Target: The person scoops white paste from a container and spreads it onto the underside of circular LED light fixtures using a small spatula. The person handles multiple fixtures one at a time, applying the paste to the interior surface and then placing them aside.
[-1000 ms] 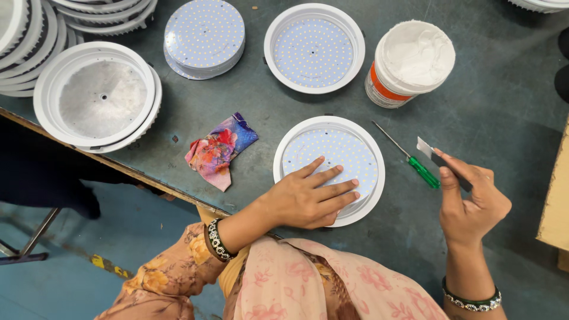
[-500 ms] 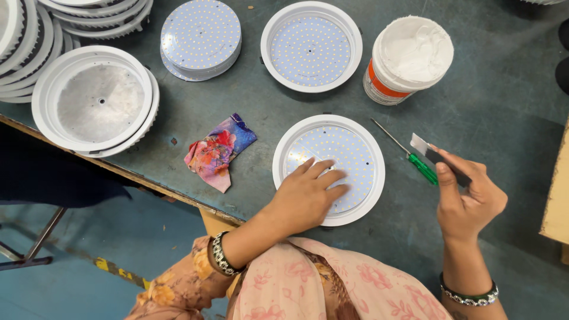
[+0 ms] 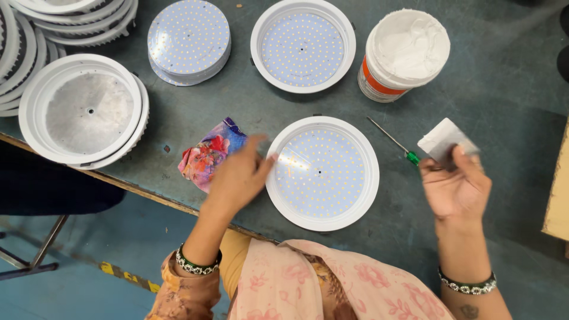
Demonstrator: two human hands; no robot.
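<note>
The left hand (image 3: pixel 237 178) is open, fingertips at the rim of the round light (image 3: pixel 322 173) lying between both hands. The right hand (image 3: pixel 456 186) pinches a white scraper (image 3: pixel 443 140) — any paste on it might drip on the bench (image 3: pixel 504 89).

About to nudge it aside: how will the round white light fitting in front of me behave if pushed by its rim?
The white light fitting sits flat and wide, so it should slide rather than tip or roll. It looks rigid, probably light. The exposed dotted board face may be delicate.
</note>
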